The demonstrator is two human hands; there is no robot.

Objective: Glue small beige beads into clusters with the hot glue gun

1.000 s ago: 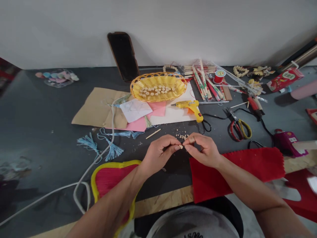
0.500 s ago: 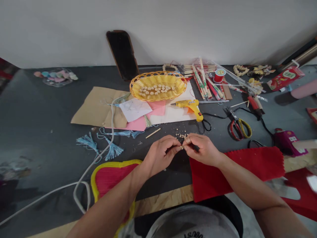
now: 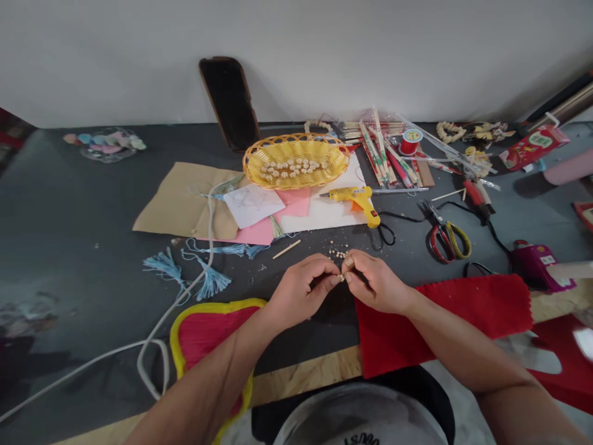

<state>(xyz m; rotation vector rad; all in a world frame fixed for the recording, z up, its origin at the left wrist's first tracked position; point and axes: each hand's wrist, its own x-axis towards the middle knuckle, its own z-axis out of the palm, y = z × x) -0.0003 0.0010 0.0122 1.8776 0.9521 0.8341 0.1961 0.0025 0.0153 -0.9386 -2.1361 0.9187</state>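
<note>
Between the fingertips of both hands is a tiny pale beige piece [image 3: 341, 277]. My left hand [image 3: 303, 289] pinches it from the left, thumb and forefinger together. From the right, my right hand [image 3: 376, 283] closes thumb and forefinger on the same piece. Just beyond the fingertips lie small beige bits [image 3: 338, 252], loose on the dark table [image 3: 106, 266]. Farther back a yellow woven basket [image 3: 296, 143] holds several small beige flower-like clusters [image 3: 294, 167]. A yellow glue gun [image 3: 356, 198] lies to the right of the basket's front.
Scissors [image 3: 447, 238], a purple device [image 3: 540, 266] and red felt [image 3: 477, 303] are at the right. Blue tassels [image 3: 210, 281], a white cable [image 3: 162, 318] and a yellow-edged red pad [image 3: 208, 330] are at the left. A phone [image 3: 230, 102] leans on the wall.
The fingertips have shifted slightly around the small piece, and my right hand has turned a little. Everything else stays where it was.
</note>
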